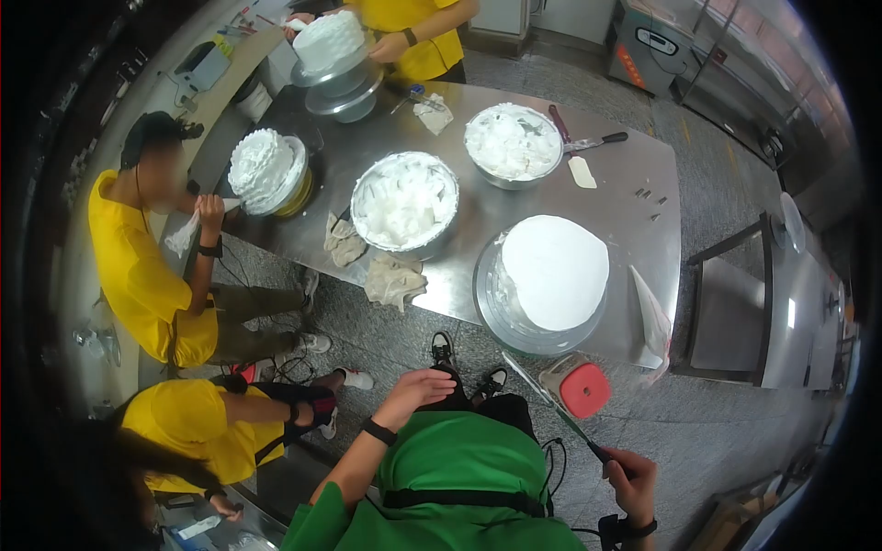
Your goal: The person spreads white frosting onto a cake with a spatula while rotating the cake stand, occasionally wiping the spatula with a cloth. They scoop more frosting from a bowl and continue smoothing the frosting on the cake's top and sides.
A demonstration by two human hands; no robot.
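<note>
Grey floor (707, 441) surrounds a steel desk (638, 243), with the smooth white cake (556, 271) on a turntable (491, 312) at its near edge. On the near side of the cake, the right grip (631, 482) is closed around the dark handle of a long spatula (556, 402), whose blade slants up toward the turntable; whether they touch I cannot tell. A tub with a red lid (585, 390) sits just beside that blade, between the right grip and the cake. The left grip (418, 393), nearer and to the left of the cake, is spread loosely open with nothing visible in it.

Right of the cake lies a piping bag (650, 317); farther back on that side are small metal nozzles (652, 197). Behind the cake, a bowl of cream (514, 182) stands near a scraper (582, 173). A second bowl (430, 250) is left of the cake, with a crumpled cloth (395, 280) between them and toward the near edge. Well to the left of the cake, a person in yellow (138, 266) holds a bag (184, 234) at a piped cake (260, 170); another yellow-shirted person (427, 41) stands beyond the far edge.
</note>
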